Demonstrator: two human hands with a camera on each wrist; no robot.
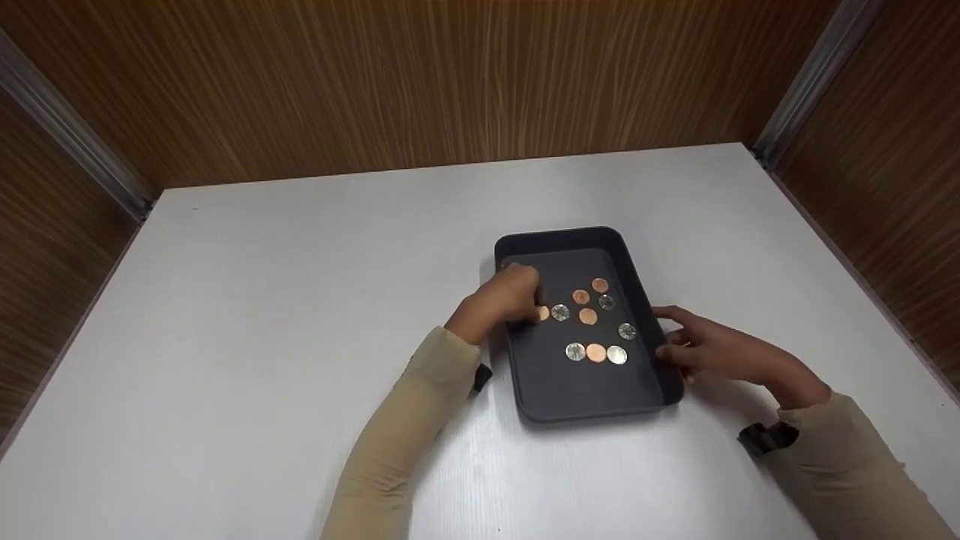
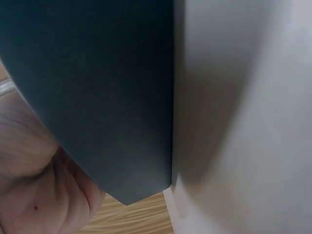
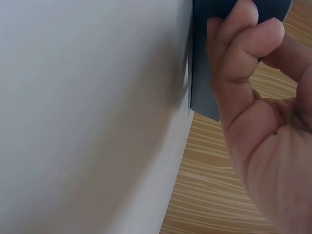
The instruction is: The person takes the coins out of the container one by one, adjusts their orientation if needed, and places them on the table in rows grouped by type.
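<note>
A black tray [image 1: 559, 238] lies on the white table [image 1: 300, 300] and holds several copper and silver coins. My left hand [image 1: 532, 306] reaches over the tray's left wall, its curled fingers pinching a copper coin [image 1: 544, 314] that they half hide. A silver coin [image 1: 560, 313] lies just right of it. My right hand [image 1: 673, 336] grips the tray's right wall, thumb at the rim. The left wrist view shows only the tray's dark wall [image 2: 97, 87] and my palm [image 2: 34, 195]. In the right wrist view, curled fingers [image 3: 243, 53] lie against the tray [image 3: 202, 73].
Wood-grain panels [image 1: 450, 82] wall the table at the back and both sides, with metal strips [image 1: 806, 82] in the corners. A row of three coins [image 1: 596, 352] lies toward the tray's near end. Black wrist straps [image 1: 765, 436] sit on both beige sleeves.
</note>
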